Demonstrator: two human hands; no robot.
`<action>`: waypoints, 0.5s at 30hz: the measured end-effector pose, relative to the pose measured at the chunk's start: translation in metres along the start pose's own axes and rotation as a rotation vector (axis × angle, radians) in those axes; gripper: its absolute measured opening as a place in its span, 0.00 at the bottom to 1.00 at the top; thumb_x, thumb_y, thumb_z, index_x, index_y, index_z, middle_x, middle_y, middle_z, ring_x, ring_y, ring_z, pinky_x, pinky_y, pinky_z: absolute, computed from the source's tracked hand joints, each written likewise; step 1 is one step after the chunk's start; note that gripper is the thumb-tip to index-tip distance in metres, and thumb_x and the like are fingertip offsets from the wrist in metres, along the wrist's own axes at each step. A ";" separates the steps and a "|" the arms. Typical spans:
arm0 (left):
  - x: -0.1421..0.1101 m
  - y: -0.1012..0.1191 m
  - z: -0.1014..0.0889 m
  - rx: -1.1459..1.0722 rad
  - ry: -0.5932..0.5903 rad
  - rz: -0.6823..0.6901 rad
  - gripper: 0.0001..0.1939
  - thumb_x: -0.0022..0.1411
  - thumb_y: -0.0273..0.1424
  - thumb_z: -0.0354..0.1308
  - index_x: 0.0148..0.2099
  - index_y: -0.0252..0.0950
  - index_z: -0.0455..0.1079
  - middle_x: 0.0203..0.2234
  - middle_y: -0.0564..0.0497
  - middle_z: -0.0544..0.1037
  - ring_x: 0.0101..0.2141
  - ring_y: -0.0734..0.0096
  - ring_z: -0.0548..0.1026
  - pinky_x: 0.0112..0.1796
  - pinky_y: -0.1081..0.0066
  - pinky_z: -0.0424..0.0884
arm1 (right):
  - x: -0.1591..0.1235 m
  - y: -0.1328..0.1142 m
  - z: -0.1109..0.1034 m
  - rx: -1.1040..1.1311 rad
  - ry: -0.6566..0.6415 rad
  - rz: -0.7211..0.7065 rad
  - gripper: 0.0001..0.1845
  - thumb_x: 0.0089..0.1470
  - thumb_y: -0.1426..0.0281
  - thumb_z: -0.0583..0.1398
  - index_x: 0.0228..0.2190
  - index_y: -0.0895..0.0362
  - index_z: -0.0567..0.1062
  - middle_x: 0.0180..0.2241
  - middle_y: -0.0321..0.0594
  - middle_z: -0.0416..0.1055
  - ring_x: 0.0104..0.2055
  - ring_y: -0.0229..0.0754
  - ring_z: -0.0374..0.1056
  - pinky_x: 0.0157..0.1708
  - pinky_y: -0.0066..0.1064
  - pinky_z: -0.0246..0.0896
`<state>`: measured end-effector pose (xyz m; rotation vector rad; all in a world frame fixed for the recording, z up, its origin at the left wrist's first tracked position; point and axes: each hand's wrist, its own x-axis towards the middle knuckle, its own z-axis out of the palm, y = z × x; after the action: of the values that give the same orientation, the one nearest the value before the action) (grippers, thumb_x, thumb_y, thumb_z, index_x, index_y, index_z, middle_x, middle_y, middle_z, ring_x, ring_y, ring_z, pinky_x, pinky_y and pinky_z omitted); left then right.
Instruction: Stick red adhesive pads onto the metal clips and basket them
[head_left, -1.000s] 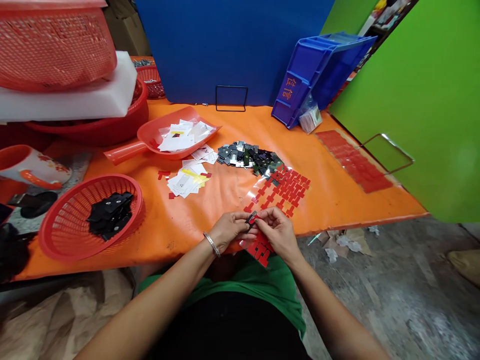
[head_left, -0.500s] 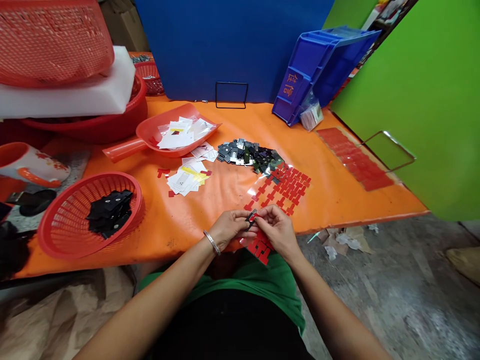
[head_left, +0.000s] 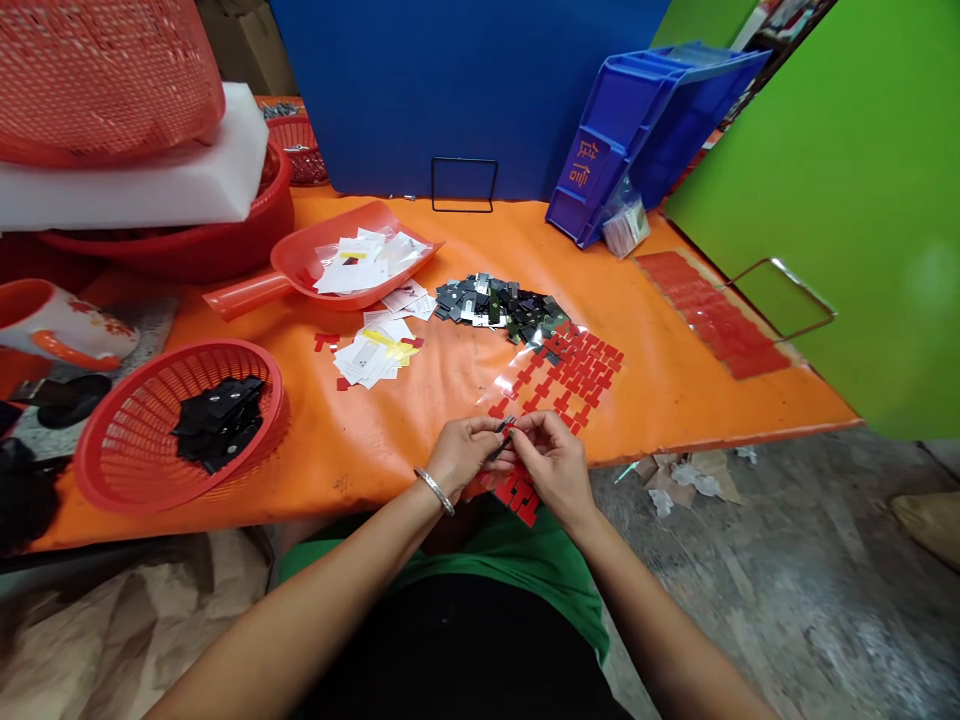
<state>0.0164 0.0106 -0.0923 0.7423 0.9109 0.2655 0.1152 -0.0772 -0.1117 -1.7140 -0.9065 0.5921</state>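
"What does the left hand (head_left: 459,452) hold?"
"A small dark flat piece (head_left: 501,440); the right hand (head_left: 553,460) has its fingers close against it."
"What lies on the orange counter (head_left: 330,465)?"
"A sheet of red T-shaped pieces (head_left: 576,362) and, leftward, a round red plastic basket (head_left: 124,450) of flat black pieces (head_left: 219,425)."

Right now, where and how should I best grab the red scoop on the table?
I'd take the red scoop by its handle, coming from the left with the left hand, once it's free of the small dark piece. The handle juts out leftward and slightly towards you, clear of the white cards; keep it level, as the front lies open to the right.
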 end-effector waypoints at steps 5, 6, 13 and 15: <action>-0.002 -0.003 0.000 -0.010 -0.009 0.044 0.04 0.54 0.19 0.59 0.35 0.28 0.71 0.21 0.50 0.77 0.21 0.77 0.76 0.26 0.78 0.74 | -0.003 -0.007 0.000 -0.197 0.126 -0.141 0.05 0.54 0.67 0.58 0.30 0.55 0.71 0.39 0.43 0.66 0.31 0.38 0.66 0.31 0.32 0.66; -0.002 -0.004 0.000 -0.006 -0.011 0.046 0.04 0.55 0.19 0.58 0.35 0.27 0.71 0.22 0.49 0.77 0.21 0.77 0.76 0.26 0.78 0.74 | -0.001 -0.008 0.000 -0.209 0.147 -0.157 0.05 0.53 0.68 0.58 0.29 0.56 0.71 0.42 0.45 0.64 0.34 0.39 0.66 0.32 0.32 0.66; -0.003 -0.003 -0.001 0.023 0.000 0.042 0.06 0.58 0.18 0.53 0.38 0.27 0.70 0.22 0.49 0.77 0.21 0.78 0.76 0.25 0.79 0.73 | 0.013 -0.004 -0.003 -0.099 0.108 -0.051 0.04 0.49 0.69 0.60 0.25 0.57 0.71 0.36 0.41 0.64 0.33 0.39 0.66 0.29 0.31 0.65; -0.003 -0.003 -0.001 0.023 -0.007 0.046 0.06 0.58 0.18 0.54 0.38 0.27 0.70 0.22 0.49 0.77 0.21 0.78 0.75 0.25 0.79 0.73 | 0.014 -0.003 -0.002 -0.093 0.109 -0.044 0.04 0.48 0.70 0.60 0.25 0.57 0.71 0.35 0.41 0.65 0.32 0.39 0.65 0.30 0.31 0.64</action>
<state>0.0136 0.0071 -0.0932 0.7854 0.8925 0.2935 0.1243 -0.0669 -0.1079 -1.7871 -0.9041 0.4290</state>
